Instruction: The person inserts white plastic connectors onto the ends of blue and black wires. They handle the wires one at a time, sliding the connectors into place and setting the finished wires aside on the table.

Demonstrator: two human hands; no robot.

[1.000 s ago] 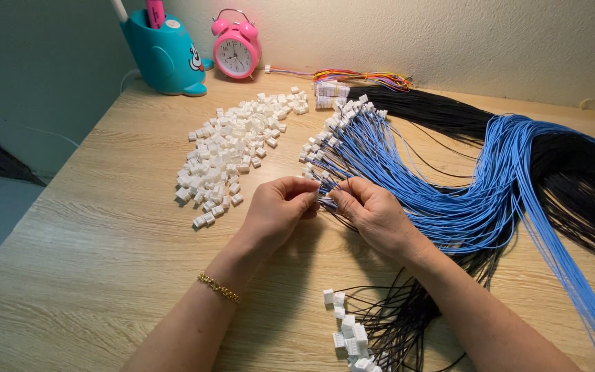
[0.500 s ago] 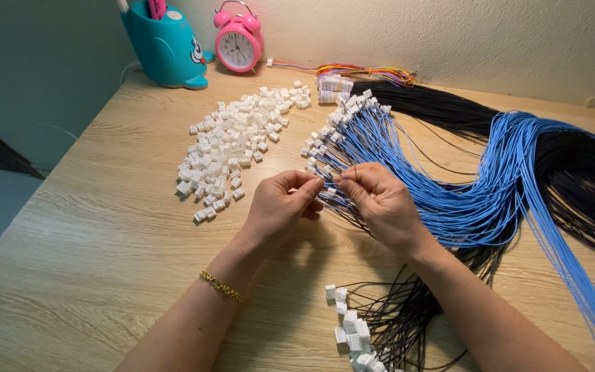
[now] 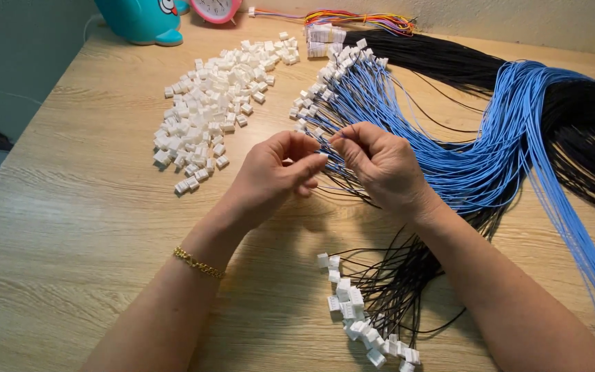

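Note:
My left hand (image 3: pixel 278 173) and my right hand (image 3: pixel 379 165) meet at the middle of the wooden table (image 3: pixel 70 207), fingertips pinched together on the end of a thin wire from the blue wire bundle (image 3: pixel 463 138). Whether a small white connector sits between the fingers is hidden. The blue wires carry white plugs at their near ends and fan out to the right. A gold bracelet (image 3: pixel 197 263) circles my left wrist. A pile of loose white connectors (image 3: pixel 215 103) lies to the left of my hands.
A black wire bundle (image 3: pixel 587 131) lies under and beyond the blue one. Black wires with white connectors (image 3: pixel 359 317) lie near the front edge. A teal container (image 3: pixel 142 21), a pink clock (image 3: pixel 216 8) and coloured wires (image 3: pixel 352 17) stand at the back.
The view has tilted down and closer, so the back items slid to the top edge. My hands stayed together at the wire ends, fingers shifting slightly.

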